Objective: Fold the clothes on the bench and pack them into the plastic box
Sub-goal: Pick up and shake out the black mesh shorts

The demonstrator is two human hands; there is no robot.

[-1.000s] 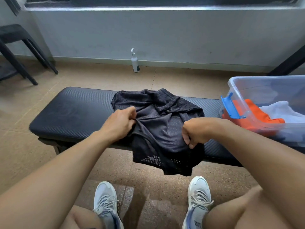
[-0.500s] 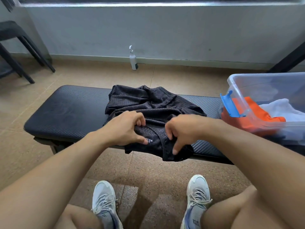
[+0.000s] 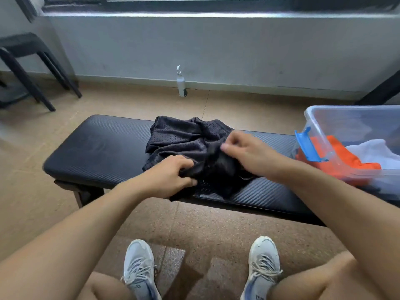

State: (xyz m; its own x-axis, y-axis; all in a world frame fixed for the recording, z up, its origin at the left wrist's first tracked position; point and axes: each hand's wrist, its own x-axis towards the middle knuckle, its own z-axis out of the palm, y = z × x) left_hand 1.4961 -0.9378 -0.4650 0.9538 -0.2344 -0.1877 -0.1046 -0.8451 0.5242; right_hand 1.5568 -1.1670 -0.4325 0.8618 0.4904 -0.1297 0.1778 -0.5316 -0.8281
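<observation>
The black mesh garment [image 3: 184, 137] is bunched on the table [image 3: 97, 152], pinched by both hands, left hand [image 3: 171, 176] and right hand [image 3: 244, 152], apparently for folding.

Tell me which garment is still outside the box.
The black mesh garment, bunched on the bench with both hands on it. The orange garment and white garment already lie inside the plastic box.
</observation>
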